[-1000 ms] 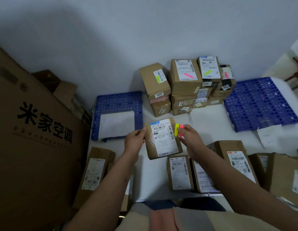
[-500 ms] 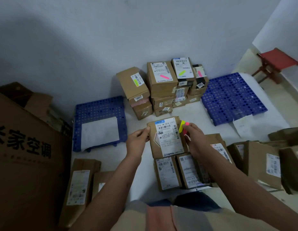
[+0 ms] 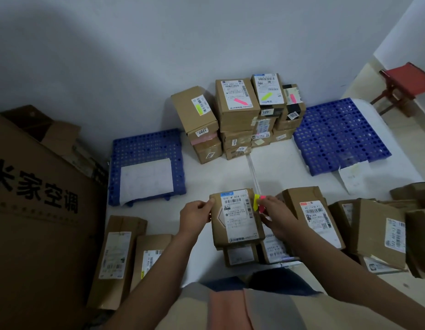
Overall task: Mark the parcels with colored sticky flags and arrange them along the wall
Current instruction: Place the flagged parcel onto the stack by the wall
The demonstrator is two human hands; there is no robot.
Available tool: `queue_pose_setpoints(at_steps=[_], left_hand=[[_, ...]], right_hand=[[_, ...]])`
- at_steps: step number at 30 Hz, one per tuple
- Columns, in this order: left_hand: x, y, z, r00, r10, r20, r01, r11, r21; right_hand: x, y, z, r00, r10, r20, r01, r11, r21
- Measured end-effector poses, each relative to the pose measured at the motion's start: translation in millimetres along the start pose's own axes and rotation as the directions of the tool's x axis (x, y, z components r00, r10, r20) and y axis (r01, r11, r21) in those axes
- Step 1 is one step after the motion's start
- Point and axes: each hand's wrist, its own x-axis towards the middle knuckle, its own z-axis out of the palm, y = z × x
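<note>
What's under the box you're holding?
Under the held box, two more labelled parcels lie on the white floor. Their upper parts are covered by it, so those labels can't be read fully.

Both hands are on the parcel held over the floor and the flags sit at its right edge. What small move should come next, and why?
Probably peel one flag and press it onto the white label. The left hand holds the parcel by its left edge, the right hand pinches the yellow and pink sticky flags beside it, and its label shows no flag, unlike the flagged parcels by the wall.
</note>
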Motion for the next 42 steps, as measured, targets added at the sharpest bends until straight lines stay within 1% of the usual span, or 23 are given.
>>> queue_pose_setpoints(at_steps=[3,5,7,9,12,14,17,18,19,21,23,25,28,30,35,38,42], left_hand=[[3,1,-3,0.999,0.044,-0.012,-0.043,0.994,0.099],[3,0,-5,0.998,0.065,0.004,-0.065,0.978,0.2],[3,0,-7,0.997,0.083,0.011,-0.082,0.954,0.287],[1,1,-7,0.995,0.099,0.003,-0.094,0.94,0.327],[3,5,-3,0.993,0.119,-0.023,-0.106,0.945,0.31],[4,6,-2,0.984,0.167,-0.068,-0.142,0.951,0.276],[3,13,-1,0.925,0.355,-0.135,-0.314,0.915,0.255],[1,18,0,0.906,0.404,-0.126,-0.37,0.9,0.229],[-2,23,1,0.9,0.423,-0.101,-0.401,0.897,0.186],[-6,33,4,0.926,0.378,0.005,-0.377,0.924,0.059],[-7,39,6,0.945,0.291,0.15,-0.285,0.957,-0.061],[-9,41,6,0.94,0.243,0.238,-0.203,0.962,-0.182],[-7,42,4,0.949,0.207,0.237,-0.121,0.936,-0.332],[-5,43,3,0.952,0.196,0.234,-0.097,0.921,-0.378],[-7,47,2,0.95,0.204,0.238,-0.098,0.914,-0.393],[-7,47,1,0.949,0.208,0.236,-0.104,0.916,-0.387],[-7,47,1,0.954,0.2,0.223,-0.105,0.921,-0.376]], right_hand=[[5,2,-1,1.0,0.008,0.017,-0.008,1.0,-0.022],[7,4,-2,1.0,0.0,0.026,0.0,0.999,-0.032],[7,4,-4,0.998,-0.058,0.013,0.058,0.998,-0.026],[4,0,-5,0.989,-0.144,0.006,0.145,0.989,-0.018],[0,-5,-1,0.969,-0.244,0.025,0.245,0.969,-0.033],[-2,-8,3,0.952,-0.3,0.059,0.304,0.949,-0.08],[-7,-10,10,0.928,-0.344,0.14,0.369,0.9,-0.234],[-9,-11,12,0.923,-0.352,0.156,0.384,0.879,-0.282],[-9,-11,15,0.916,-0.364,0.168,0.4,0.86,-0.318],[-12,-12,21,0.9,-0.388,0.197,0.435,0.827,-0.358],[-16,-16,26,0.891,-0.395,0.224,0.453,0.814,-0.365],[-18,-20,30,0.894,-0.394,0.215,0.447,0.823,-0.35],[-19,-22,33,0.891,-0.402,0.21,0.451,0.832,-0.322],[-18,-21,33,0.89,-0.402,0.215,0.453,0.83,-0.326],[-17,-23,34,0.89,-0.418,0.182,0.456,0.833,-0.312],[-17,-23,35,0.882,-0.431,0.191,0.471,0.806,-0.358],[-17,-25,35,0.867,-0.452,0.209,0.496,0.744,-0.448]])
